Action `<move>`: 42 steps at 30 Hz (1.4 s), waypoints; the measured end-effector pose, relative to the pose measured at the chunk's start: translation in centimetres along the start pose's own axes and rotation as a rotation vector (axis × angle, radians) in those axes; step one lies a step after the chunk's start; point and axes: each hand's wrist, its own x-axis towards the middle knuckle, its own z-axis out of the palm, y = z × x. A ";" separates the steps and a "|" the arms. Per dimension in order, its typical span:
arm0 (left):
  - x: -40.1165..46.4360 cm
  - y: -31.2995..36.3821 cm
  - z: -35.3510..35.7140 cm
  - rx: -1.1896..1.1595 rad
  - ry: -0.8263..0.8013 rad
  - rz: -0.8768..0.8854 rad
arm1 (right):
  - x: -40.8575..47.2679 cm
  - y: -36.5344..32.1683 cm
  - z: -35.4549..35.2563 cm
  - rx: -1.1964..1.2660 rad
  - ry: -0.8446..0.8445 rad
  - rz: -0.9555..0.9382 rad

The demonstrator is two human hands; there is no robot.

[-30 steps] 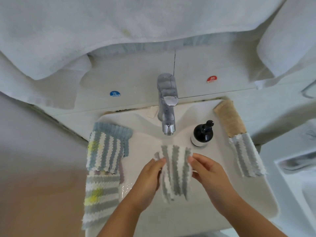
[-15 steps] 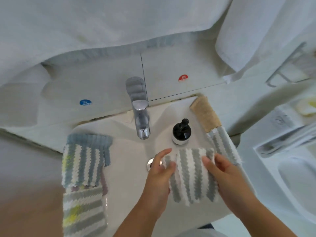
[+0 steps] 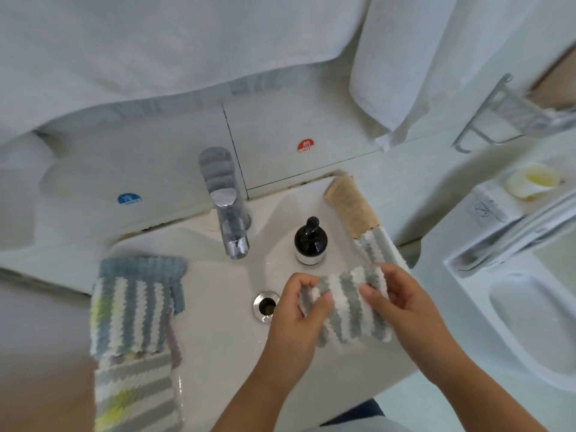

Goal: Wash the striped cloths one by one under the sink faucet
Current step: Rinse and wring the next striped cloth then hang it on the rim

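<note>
both the left hand (image 3: 299, 310) and right hand (image 3: 402, 307) pinch a grey-and-white striped fluffy cloth (image 3: 349, 310) over the white sink's (image 3: 218, 338) right side; the step looks like setting it aside, perhaps beside the draped striped cloth (image 3: 378, 251)

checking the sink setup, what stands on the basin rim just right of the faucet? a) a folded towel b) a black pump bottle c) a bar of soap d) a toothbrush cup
b, a black pump bottle with a pale band at its base stands on the sink rim to the right of the faucet.
</note>
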 end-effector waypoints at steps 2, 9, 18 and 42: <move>0.0 0.1 -0.1 0.017 -0.016 -0.035 | 0.2 0.1 -0.7 -0.333 -0.084 -0.145; 0.3 0.7 -0.7 0.064 -0.159 0.064 | 1.2 -1.0 -3.7 -0.895 -0.245 -0.447; 1.2 1.4 1.4 0.095 -0.307 0.022 | -0.6 -2.8 -6.0 -0.436 -0.075 -0.236; 2.8 -4.3 8.6 -0.104 -0.294 -0.331 | 2.9 4.6 -8.5 -0.622 0.255 0.179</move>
